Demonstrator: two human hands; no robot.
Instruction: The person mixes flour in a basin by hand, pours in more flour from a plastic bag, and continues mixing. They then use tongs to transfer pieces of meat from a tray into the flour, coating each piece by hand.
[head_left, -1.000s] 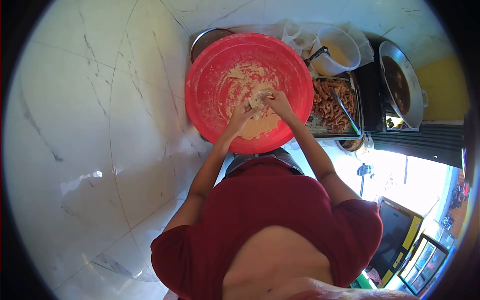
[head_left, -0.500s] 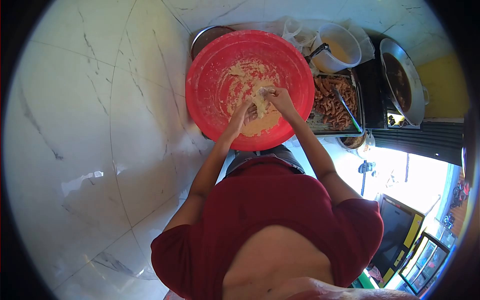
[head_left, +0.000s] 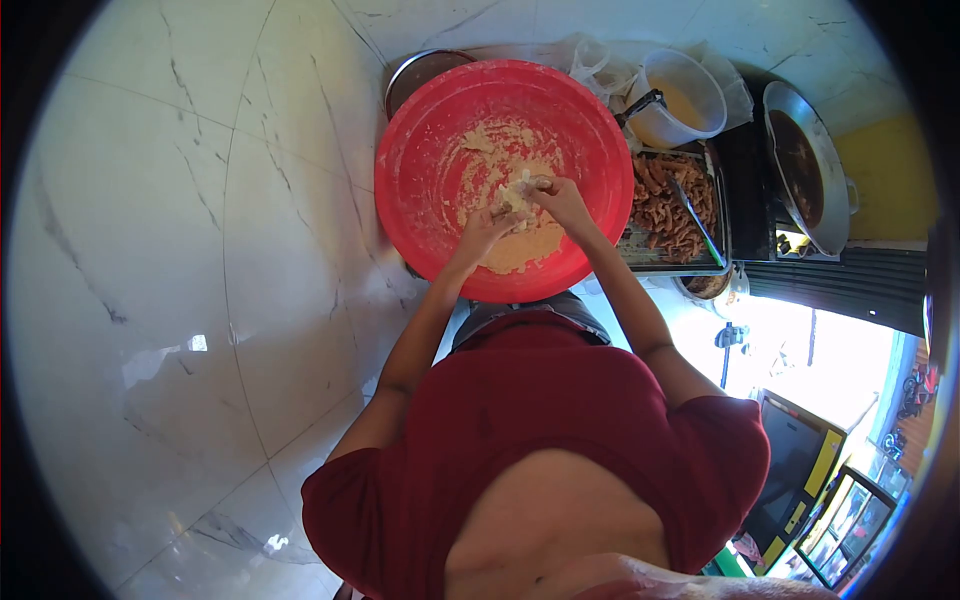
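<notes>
Both hands are over a large red basin (head_left: 402, 195) with pale, clumpy flour (head_left: 530, 250) inside. Between them is a pale, flour-coated piece (head_left: 516, 197); its exact kind is too small to make out. My left hand (head_left: 487, 228) has curled fingers gripping the lower left side of the piece. Pinched fingers of my right hand (head_left: 557, 195) hold its upper right end. Flour whitens the fingertips of both hands, and some of the piece is hidden behind them.
Right of the basin, a tray (head_left: 655, 268) holds browned fried strips (head_left: 665, 215) and tongs (head_left: 698, 222). Behind it stands a translucent tub (head_left: 715, 100) of yellowish liquid, with a black handle. A wide metal pan (head_left: 832, 190) of dark oil sits farther right. Marbled tiles lie left.
My left hand has risen slightly and its fingers have closed in on the coated piece. The piece, hanging down before, is now bunched between both hands.
</notes>
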